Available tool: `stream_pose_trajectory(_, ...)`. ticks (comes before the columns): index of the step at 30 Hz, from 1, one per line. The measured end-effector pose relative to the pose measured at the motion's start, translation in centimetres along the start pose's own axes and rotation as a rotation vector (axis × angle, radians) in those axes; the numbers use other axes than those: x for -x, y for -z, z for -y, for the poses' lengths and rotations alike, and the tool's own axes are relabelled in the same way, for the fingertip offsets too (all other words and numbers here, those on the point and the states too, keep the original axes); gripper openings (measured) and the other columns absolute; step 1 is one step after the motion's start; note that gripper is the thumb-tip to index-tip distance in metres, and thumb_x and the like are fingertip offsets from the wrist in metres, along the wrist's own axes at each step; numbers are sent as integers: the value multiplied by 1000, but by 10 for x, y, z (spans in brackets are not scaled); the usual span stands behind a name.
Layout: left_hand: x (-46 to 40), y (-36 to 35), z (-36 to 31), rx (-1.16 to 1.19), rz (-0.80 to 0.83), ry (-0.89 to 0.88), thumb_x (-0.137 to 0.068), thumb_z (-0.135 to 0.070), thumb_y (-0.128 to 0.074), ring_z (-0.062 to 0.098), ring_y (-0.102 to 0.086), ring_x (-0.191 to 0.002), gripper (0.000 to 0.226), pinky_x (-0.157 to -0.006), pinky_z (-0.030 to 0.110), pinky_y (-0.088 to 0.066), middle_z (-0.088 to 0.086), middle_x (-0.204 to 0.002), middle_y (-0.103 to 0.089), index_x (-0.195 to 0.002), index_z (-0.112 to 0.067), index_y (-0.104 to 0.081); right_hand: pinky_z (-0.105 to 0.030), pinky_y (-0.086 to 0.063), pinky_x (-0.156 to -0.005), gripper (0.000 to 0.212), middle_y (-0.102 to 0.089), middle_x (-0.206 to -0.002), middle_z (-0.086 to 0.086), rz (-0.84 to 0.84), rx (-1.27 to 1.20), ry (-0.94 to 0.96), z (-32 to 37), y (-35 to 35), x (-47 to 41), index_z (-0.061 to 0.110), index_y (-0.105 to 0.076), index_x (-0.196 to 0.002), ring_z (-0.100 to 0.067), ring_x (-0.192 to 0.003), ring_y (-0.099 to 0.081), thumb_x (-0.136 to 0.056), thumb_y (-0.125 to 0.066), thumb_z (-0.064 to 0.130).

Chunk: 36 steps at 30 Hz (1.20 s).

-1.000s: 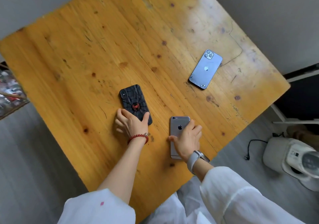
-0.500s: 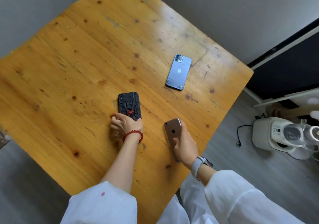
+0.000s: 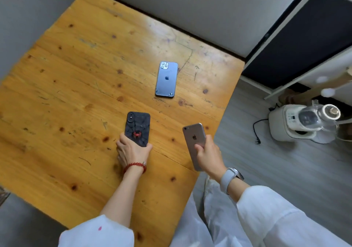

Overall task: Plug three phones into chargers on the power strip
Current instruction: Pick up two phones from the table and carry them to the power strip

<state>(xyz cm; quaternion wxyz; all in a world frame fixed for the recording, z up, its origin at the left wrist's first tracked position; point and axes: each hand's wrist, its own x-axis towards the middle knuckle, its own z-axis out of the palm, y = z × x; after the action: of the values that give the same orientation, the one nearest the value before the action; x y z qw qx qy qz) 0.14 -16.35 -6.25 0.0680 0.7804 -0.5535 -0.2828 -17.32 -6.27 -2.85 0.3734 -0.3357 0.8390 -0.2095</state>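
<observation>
Three phones lie face down or are held over a wooden table (image 3: 76, 94). A blue phone (image 3: 166, 79) rests alone toward the far right of the tabletop. My left hand (image 3: 131, 151), with a red bead bracelet, grips the lower end of a black phone with a red spider case (image 3: 137, 127), which still lies on the wood. My right hand (image 3: 208, 153), with a grey watch on the wrist, holds a grey phone (image 3: 194, 142) lifted near the table's right edge. No charger or power strip is in view.
On the grey floor to the right stands a white appliance with a clear jug (image 3: 302, 123), its black cord and plug (image 3: 257, 132) loose beside it. A white-framed shelf (image 3: 297, 37) stands at the back right. My white trousers fill the bottom.
My right hand has picked the grey phone up off the table and carried it toward the right edge. My left hand has closed around the black phone's lower end. The view has swung right.
</observation>
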Motion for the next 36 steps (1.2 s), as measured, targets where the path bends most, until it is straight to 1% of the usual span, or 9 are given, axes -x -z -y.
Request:
stream_pose_trajectory(7,105,-13,-60,40,177,-338,-61,-42,-73,31,-49,-109,94,-79,35,-45,9,-127,-40,-137,-22,-20,-33,-35,-68,7,-57,-91,-13,-111,-259,-79,-58,66,38,5,-45,-93,-33,-91,-53,-90,-48,10)
stream_pose_trajectory(9,137,-27,-84,81,271,-399,-59,-44,-75,27,-50,-110,95,-80,31,-42,4,-127,-42,-136,-24,-22,-27,-33,-63,4,-53,-82,-3,-182,-365,-135,-87,93,54,9,-43,-89,-27,-84,-51,-90,-47,9)
stream_pose_trajectory(11,172,-45,-110,207,439,-422,-55,-42,-79,18,-51,-107,96,-87,29,-43,-2,-122,-46,-132,-24,-25,-25,-35,-64,5,-54,-82,-3,-260,-472,-187,-121,122,70,10,-44,-88,-23,-81,-50,-91,-48,10)
stream_pose_trajectory(13,207,-67,-131,340,608,-414,-57,-32,-82,10,-54,-98,81,-85,28,-45,-8,-111,-52,-123,-22,-35,-30,-39,-69,8,-57,-88,-8,-342,-571,-225,-154,150,87,4,-47,-93,-23,-82,-52,-91,-48,11)
stream_pose_trajectory(16,275,-114,-163,326,728,-522,-72,-18,-73,11,-59,-87,39,-78,30,-50,-4,-96,-61,-100,-21,-46,-30,-40,-71,12,-58,-92,-9,-480,-673,-270,-218,199,119,0,-48,-97,-23,-84,-54,-91,-48,10)
stream_pose_trajectory(20,374,-175,-196,336,910,-642,-83,-13,-62,6,-57,-88,26,-68,12,-46,-11,-94,-57,-102,-19,-46,-28,-37,-70,13,-57,-93,-11,-630,-742,-371,-307,255,168,-3,-46,-96,-23,-84,-52,-92,-47,9)
stream_pose_trajectory(25,493,-233,-239,211,1090,-811,-84,-16,-61,10,-59,-92,22,-77,26,-49,-9,-96,-60,-102,-20,-49,-29,-34,-67,9,-57,-92,-14,-793,-784,-532,-408,306,233,5,-44,-87,-23,-82,-51,-91,-49,11)
stream_pose_trajectory(31,617,-306,-298,-4,1222,-1067,-81,-16,-65,12,-60,-85,20,-71,22,-48,-1,-93,-63,-97,-14,-53,-26,-28,-56,10,-49,-73,3,-1070,-871,-673,-506,354,289,7,-43,-83,-21,-77,-47,-89,-51,8)
stream_pose_trajectory(36,730,-382,-338,-142,1332,-1239,-80,-19,-66,7,-58,-78,20,-60,15,-44,-4,-88,-60,-93,-16,-50,-12,-37,-54,6,-54,-90,-3,-1227,-915,-775,-599,400,322,8,-46,-91,-18,-76,-50,-90,-51,11)
